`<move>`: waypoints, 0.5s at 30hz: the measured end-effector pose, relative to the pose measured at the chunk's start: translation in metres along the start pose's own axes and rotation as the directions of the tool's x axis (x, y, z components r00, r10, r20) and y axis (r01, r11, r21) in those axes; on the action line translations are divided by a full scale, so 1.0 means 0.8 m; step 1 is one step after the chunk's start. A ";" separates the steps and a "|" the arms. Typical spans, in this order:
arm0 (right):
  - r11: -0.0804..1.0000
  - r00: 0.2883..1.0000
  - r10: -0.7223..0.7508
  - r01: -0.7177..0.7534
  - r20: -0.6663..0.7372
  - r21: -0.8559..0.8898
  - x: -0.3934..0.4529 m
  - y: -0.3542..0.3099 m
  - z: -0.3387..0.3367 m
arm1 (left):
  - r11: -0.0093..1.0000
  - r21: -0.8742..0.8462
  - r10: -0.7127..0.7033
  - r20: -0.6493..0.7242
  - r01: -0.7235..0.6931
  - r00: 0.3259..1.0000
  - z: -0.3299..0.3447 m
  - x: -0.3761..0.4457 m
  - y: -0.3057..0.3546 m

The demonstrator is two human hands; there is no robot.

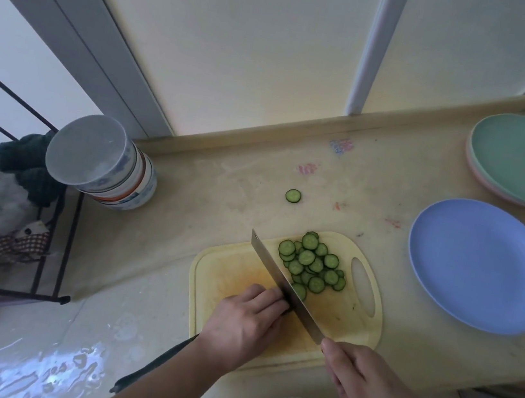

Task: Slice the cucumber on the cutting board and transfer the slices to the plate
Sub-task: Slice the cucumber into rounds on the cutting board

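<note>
While your left hand [246, 319] curls over the last hidden cucumber stub on the cutting board [351, 326] and your right hand [373, 388] grips the knife [285, 289], finish slicing, then carry the slices [311, 264] beside the blade to the blue plate [481, 263] right of the board.

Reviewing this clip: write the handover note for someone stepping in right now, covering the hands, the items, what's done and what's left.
Left hand holds down the last cucumber stub, mostly hidden under its fingers.
Right hand grips the knife, blade down on the cutting board.
Slices are piled on the board; one stray slice lies on the counter.
Blue plate is empty.
Done: almost all slicing.
Left: final cuts, then move all slices to the plate.
</note>
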State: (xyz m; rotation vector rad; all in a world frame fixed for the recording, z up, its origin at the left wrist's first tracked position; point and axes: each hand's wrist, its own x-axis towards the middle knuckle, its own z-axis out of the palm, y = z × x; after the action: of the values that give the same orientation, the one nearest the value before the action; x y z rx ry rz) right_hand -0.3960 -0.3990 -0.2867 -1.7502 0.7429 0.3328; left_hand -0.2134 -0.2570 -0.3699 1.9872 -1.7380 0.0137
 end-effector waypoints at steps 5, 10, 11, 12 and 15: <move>1.000 1.000 0.000 0.000 -0.005 0.019 0.012 0.004 0.006 | 1.000 0.001 0.009 -0.003 -0.009 1.000 -0.001 0.001 0.001; 0.998 0.999 -0.009 0.006 -0.037 -0.059 0.029 0.015 0.018 | 1.000 0.006 0.004 -0.005 -0.004 1.000 -0.001 0.001 0.000; 0.998 0.999 -0.007 0.004 -0.037 -0.065 0.031 0.015 0.019 | 1.000 0.005 0.004 -0.002 -0.004 1.000 0.000 0.001 0.000; 0.998 0.999 -0.005 0.003 -0.038 -0.068 0.032 0.015 0.019 | 1.000 0.006 0.009 0.000 -0.009 1.000 -0.001 0.000 0.000; 1.000 0.999 0.001 -0.002 -0.046 -0.024 0.032 0.016 0.016 | 1.000 0.005 0.025 -0.009 -0.025 1.000 -0.003 -0.001 0.000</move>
State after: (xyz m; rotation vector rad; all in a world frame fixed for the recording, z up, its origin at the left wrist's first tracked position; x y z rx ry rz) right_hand -0.3826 -0.3969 -0.3149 -1.7854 0.7761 0.3037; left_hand -0.2131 -0.2557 -0.3680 1.9657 -1.7591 0.0349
